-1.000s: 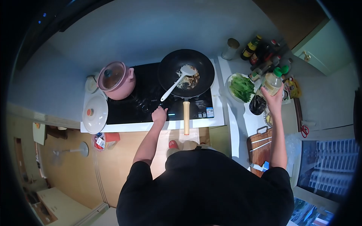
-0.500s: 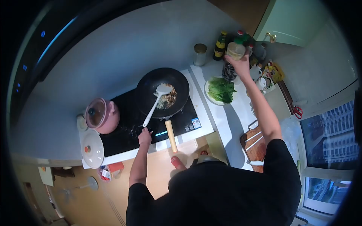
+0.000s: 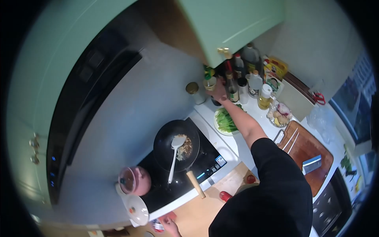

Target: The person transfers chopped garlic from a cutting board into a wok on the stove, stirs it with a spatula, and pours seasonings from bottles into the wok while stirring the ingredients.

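My right hand is closed around a clear bottle with a green cap at the back of the counter. Fingers and wrist cover much of its body. Just in front of that arm, a plate of green lettuce is partly hidden. My left hand hangs at the bottom, in front of the stove edge, its fingers loosely apart with nothing visible in them. A white spatula rests in the black wok, its blade on chopped, browned bits.
Several bottles crowd the back corner under a green cabinet door. A lidded jar stands left of them. At right, a cleaver and chopsticks lie on a cutting board. A pink pot stands on the stove's left.
My left hand has let go of the spatula handle and dropped back from the stove. My right hand has moved the green-capped bottle left, towards the jar. The view has shifted.
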Demonstrator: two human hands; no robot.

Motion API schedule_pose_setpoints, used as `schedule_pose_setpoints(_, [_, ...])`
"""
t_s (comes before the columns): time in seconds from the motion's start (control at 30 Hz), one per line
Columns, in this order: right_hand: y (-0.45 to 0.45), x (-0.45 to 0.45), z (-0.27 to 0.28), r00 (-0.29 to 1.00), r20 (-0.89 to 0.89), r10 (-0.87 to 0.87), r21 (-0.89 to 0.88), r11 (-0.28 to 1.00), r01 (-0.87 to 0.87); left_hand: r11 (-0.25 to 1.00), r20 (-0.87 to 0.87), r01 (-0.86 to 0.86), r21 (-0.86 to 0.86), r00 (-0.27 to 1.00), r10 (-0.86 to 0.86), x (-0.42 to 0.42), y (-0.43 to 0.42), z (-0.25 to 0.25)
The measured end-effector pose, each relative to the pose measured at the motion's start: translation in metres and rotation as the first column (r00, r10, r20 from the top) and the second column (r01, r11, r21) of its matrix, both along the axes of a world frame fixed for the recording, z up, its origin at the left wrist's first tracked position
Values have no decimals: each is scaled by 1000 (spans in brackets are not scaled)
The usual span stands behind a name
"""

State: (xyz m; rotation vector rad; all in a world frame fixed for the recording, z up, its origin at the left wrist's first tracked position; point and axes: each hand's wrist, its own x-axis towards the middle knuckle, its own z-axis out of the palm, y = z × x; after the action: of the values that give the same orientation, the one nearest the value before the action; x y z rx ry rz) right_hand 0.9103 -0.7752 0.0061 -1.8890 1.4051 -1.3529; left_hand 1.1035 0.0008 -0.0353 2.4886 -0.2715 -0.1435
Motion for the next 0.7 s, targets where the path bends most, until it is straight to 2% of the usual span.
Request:
schedule_pose_setpoints(0.07, [-9, 5, -28, 996, -78, -33, 7, 999, 34, 985, 247, 133, -107, 963, -104, 41, 38, -2])
schedule_pose_setpoints(0.1, [-8, 3, -31, 994, -102, -44, -15, 999, 43, 898, 618, 397, 188, 663, -422, 33, 14, 55])
schedule_pose_setpoints(0.13, [-3, 4, -34, 990, -130, -54, -28, 998, 51, 970, 469, 223, 93, 850, -240, -12, -34, 116])
schedule_pose_setpoints(0.17, [-3, 8, -47, 995, -84, -54, -44, 998, 51, 969, 459, 244, -31, 865, -203, -3, -49, 124])
schedule_pose_setpoints(0.2, [13, 6, -37, 998, -43, -53, -57, 997, 50, 955, 433, 255, -152, 886, -168, 6, -63, 137])
schedule_pose_setpoints(0.23, [39, 3, -36, 992, 90, -91, 12, 996, 90, 953, 453, 289, -95, 865, -217, 15, -73, 153])
schedule_pose_setpoints(0.27, [82, -10, -5, 963, 231, -138, 78, 989, 123, 941, 463, 335, -37, 841, -281, 14, -96, 173])
schedule_pose_setpoints(0.3, [124, -25, 26, 910, 368, -192, 136, 979, 152, 884, 496, 449, -129, 801, -334, 6, -125, 185])
schedule_pose_setpoints(0.33, [168, -35, 30, 866, 466, -184, 100, 983, 155, 808, 519, 550, -214, 764, -383, -4, -150, 195])
schedule_pose_setpoints(0.4, [269, -72, 44, 777, 629, 16, 45, 997, -57, 698, 614, 706, -119, 604, -507, -20, -192, 207])
schedule_pose_setpoints(0.47, [365, -129, 49, 776, 625, 87, 120, 971, -206, 617, 591, 772, -154, 572, -569, -35, -225, 205])
schedule_pose_setpoints(0.53, [446, -204, 65, 854, 503, -131, 561, 801, -208, 481, 300, 735, -477, 651, -698, -55, -246, 194])
schedule_pose_setpoints(0.57, [489, -236, 28, 932, 236, -276, 510, 851, 123, 454, 349, 789, -414, 598, -721, -66, -254, 191])
schedule_pose_setpoints(0.6, [518, -275, -5, 846, 339, -411, 510, 836, 202, 449, 413, 823, -348, 564, -715, -76, -263, 192])
schedule_pose_setpoints(0.63, [548, -312, -36, 730, 440, -523, 502, 817, 283, 502, 323, 805, -317, 589, -741, -101, -268, 205])
schedule_pose_setpoints(0.67, [576, -352, -72, 782, -250, -571, 338, 706, 623, 412, 400, 849, -331, 522, -754, -99, -280, 197])
schedule_pose_setpoints(0.7, [594, -357, -31, 620, 241, -746, 519, 639, 567, 345, 335, 844, -410, 491, -804, -115, -285, 211])
